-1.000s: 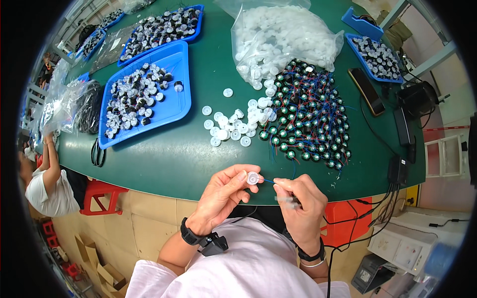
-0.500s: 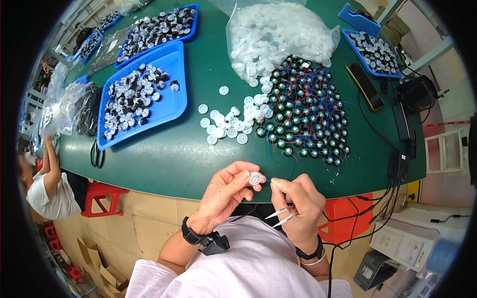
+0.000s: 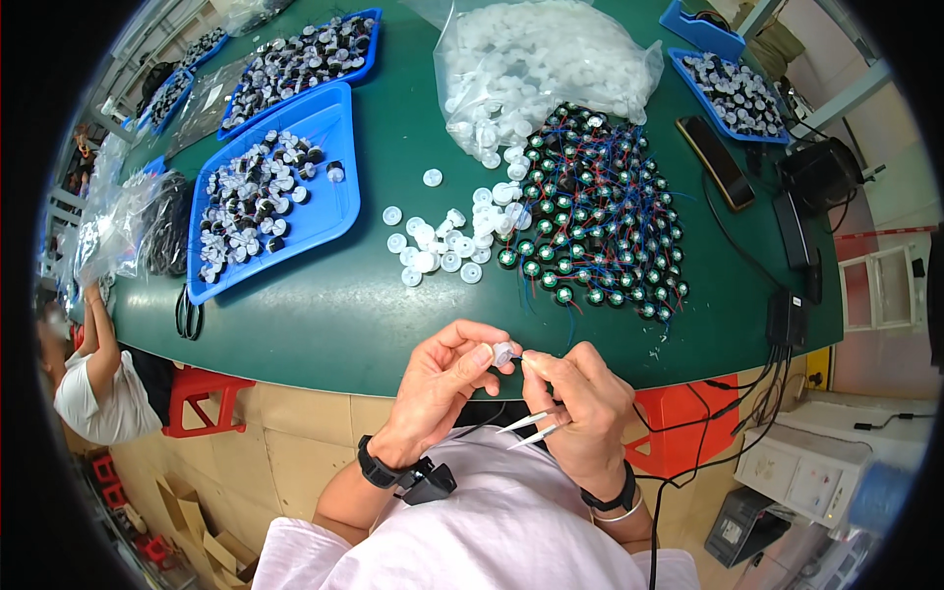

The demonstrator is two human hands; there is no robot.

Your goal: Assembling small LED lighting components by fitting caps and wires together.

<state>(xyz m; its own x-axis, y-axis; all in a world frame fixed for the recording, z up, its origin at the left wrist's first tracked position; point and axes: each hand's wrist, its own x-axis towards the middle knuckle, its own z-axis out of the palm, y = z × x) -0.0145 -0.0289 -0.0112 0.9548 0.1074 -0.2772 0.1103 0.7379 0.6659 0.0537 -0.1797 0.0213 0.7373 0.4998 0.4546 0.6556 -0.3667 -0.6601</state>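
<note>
Just beyond the near table edge, my left hand pinches a translucent white plastic cap between thumb and fingertips. The right hand is closed right beside it, thumb and forefinger pinching a thin dark wire at the cap. White tweezers lie across that same hand, held by its other fingers, tips pointing left. Whether a part sits inside the cap is hidden by my fingers. Ahead lie loose white caps, next to many small round black parts with green tops and red and blue wires.
A clear bag of white caps stands at the back. Blue trays of capped parts are at left, another tray at far right. A phone and cables lie right. Another person sits at left.
My right hand has moved slightly left, bringing its fingertips up close to the cap. The blue stretch of wire between the hands no longer shows. The cap has tilted a little.
</note>
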